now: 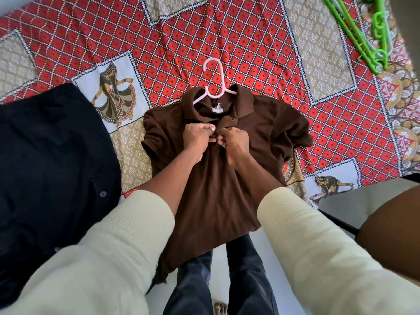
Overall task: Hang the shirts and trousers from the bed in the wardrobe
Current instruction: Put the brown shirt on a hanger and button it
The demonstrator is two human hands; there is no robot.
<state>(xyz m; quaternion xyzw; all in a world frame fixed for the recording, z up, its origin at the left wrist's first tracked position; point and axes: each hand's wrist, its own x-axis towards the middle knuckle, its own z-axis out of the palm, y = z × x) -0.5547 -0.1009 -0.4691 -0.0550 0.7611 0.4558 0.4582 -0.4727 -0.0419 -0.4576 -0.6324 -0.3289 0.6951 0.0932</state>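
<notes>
Here the soft, limp brown shirt (218, 178) lay on the bed (250, 53), pink hanger (213, 87) inside; left hand (196, 138) and right hand (234, 140) pinched its placket, best lifted by the hook

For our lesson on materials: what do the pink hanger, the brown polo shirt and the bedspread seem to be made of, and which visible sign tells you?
Pink hanger: probably plastic, smooth with a slight sheen, moulded in one piece.
Brown polo shirt: matte knit fabric, likely cotton; it creases softly.
Bedspread: thin printed woven cloth, perhaps cotton; flat, dull, patterned surface.
</notes>
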